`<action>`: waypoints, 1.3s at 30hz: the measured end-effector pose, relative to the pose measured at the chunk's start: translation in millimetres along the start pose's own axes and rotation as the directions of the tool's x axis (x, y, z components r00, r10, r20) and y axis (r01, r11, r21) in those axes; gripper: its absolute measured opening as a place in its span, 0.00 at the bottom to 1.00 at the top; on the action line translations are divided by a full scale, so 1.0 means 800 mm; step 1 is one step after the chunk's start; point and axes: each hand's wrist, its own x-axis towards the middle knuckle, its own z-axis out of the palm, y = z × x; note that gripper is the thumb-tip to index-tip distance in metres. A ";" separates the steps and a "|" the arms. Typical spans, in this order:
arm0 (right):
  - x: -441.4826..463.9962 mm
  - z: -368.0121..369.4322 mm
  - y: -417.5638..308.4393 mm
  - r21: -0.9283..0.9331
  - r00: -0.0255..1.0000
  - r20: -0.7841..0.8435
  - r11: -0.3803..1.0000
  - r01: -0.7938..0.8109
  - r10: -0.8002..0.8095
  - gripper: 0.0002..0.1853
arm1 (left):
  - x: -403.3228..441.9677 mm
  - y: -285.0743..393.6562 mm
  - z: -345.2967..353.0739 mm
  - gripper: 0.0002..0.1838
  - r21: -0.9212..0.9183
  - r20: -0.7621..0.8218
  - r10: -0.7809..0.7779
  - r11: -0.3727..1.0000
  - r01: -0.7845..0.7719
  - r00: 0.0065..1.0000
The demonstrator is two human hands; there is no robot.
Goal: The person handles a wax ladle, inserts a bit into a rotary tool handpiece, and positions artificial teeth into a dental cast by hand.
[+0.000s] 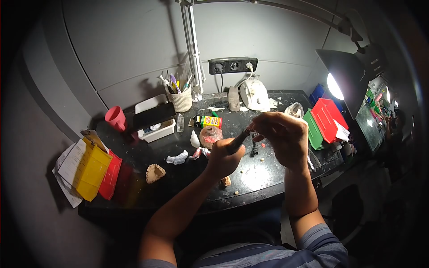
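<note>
My left hand (224,160) is wrapped round a dark cylindrical handpiece (237,142), which tilts up to the right. At its upper tip, the bent fingers of my right hand (287,137) come together. Whatever sits between those fingertips is too small to make out. Behind my left hand stands a round jar (210,136) with pinkish contents. Below the hands, a small brown piece (226,181) lies on the black bench (196,183). A tan dental cast (155,173) rests farther left.
A white bottle (195,139) and a white piece (177,157) stand left of the jar. Farther back are a pen cup (181,100) and a white tray (156,131). Yellow bins (92,169) flank the left, red bins (325,119) the right. A lit lamp (335,86) hangs at right.
</note>
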 end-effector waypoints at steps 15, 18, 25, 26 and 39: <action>-0.002 0.006 0.003 -0.355 0.952 0.260 0.902 0.247 -0.159 0.10 | -0.003 -0.022 0.011 0.13 0.206 -0.056 0.168 0.966 -0.153 0.984; -0.026 0.048 0.022 0.132 0.984 0.166 0.990 0.042 -0.064 0.11 | 0.002 -0.020 0.011 0.05 -0.010 0.010 0.296 0.955 -0.296 0.955; -0.016 0.051 0.004 0.081 0.908 0.381 0.985 0.156 -0.175 0.12 | -0.001 -0.075 0.000 0.15 0.000 0.114 0.600 0.797 -0.604 0.792; -0.007 0.049 0.036 0.136 0.825 0.415 0.923 0.360 -0.383 0.12 | -0.002 -0.083 -0.006 0.17 0.181 0.062 0.714 0.679 -0.712 0.697; 0.042 -0.014 0.105 0.342 0.926 -0.044 0.866 0.366 -0.374 0.16 | 0.088 -0.032 -0.284 0.10 0.598 -0.502 0.208 0.785 0.163 0.840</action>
